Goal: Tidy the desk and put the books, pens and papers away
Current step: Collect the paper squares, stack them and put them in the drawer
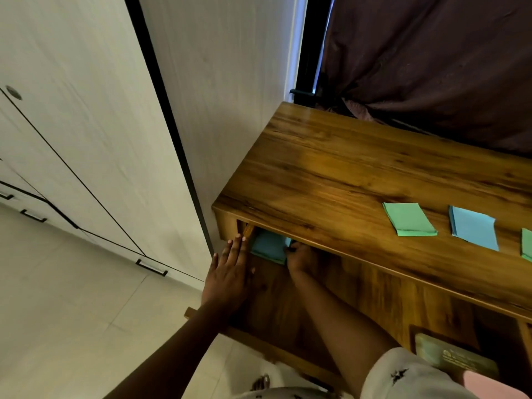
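sliding the blue paper pad (269,249) into the drawer (288,306) under the desk top (331,180), at the desk's left end. right hand (300,259) curled on the pad's right edge, fingers tucked under the overhang, so apparently pinching it, though the fingertips are hidden in shadow. left hand (230,275) flat and spread, fingers straight, holding nothing, resting against the drawer's left wall near its front corner. pad lying partly in the drawer, its far end out of sight beneath the top.

to do this well: keep the left palm steady on the drawer wall to stop it rolling shut. push the pad flat and square toward the far left corner, not tilted, to leave room for more. let go only once it lies level. withdraw the right fingers clear of the overhang before closing anything.

waiting on the top, well to the right: a green pad (408,219), another blue pad (473,227), and a green sliver (527,244) at the frame edge.
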Action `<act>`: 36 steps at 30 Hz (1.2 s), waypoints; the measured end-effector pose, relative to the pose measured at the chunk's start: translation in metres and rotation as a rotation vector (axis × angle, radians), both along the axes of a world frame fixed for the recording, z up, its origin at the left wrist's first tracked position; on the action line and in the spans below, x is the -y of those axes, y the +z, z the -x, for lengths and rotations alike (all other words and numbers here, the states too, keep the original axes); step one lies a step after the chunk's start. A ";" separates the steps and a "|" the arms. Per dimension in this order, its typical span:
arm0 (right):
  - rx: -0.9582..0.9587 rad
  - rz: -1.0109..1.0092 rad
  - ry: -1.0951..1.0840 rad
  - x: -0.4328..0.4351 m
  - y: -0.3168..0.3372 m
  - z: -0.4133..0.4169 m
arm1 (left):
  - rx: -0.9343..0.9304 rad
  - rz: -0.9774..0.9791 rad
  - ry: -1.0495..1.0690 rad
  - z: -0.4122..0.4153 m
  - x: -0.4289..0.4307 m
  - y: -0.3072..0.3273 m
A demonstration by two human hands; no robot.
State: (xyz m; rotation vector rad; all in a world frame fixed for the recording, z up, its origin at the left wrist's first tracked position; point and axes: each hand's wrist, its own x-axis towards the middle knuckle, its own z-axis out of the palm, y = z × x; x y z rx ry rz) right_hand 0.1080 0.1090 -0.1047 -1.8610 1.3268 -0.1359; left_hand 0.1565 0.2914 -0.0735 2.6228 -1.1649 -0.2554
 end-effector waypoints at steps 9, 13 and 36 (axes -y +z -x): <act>-0.023 0.051 0.173 -0.013 0.040 0.053 | 0.024 0.093 -0.024 0.004 0.002 0.007; 0.183 0.254 0.031 0.003 0.075 0.106 | 0.047 0.164 -0.150 0.017 0.042 0.025; -0.242 0.243 -0.215 0.181 0.093 0.153 | 0.198 0.109 -0.266 0.041 0.167 0.020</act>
